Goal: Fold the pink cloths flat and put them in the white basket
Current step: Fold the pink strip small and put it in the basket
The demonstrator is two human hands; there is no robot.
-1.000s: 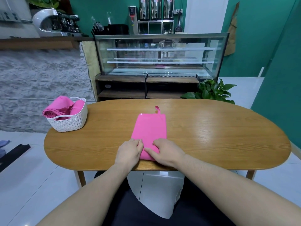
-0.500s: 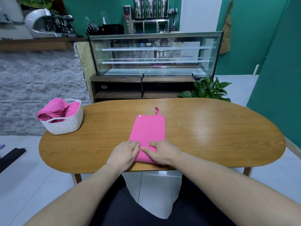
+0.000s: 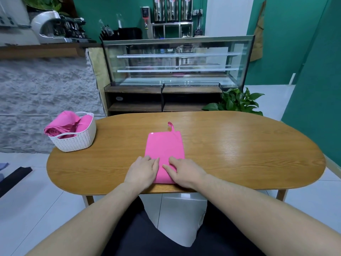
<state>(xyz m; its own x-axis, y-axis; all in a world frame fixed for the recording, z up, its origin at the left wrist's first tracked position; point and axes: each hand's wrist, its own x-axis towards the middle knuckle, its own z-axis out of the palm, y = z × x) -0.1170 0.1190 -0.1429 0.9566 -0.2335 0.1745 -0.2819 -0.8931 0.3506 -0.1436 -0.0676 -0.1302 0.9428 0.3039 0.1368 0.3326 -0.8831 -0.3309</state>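
A pink cloth, folded into a narrow rectangle with a small hanging loop at its far right corner, lies flat on the oval wooden table. My left hand rests on the cloth's near left corner with its fingers flat. On the near right part lies my right hand, fingers spread and pressing down. The white woven basket stands at the table's far left end and holds other pink cloths, bunched and rolled.
A glass display case on a dark wooden stand is behind the table. A green plant sits at the table's far right side. The counter with a coffee machine is at the back left. Tiled floor surrounds the table.
Both hands stay on the cloth's near end, sliding only a little. The camera view has shifted slightly; the cloth and basket have not moved on the table.
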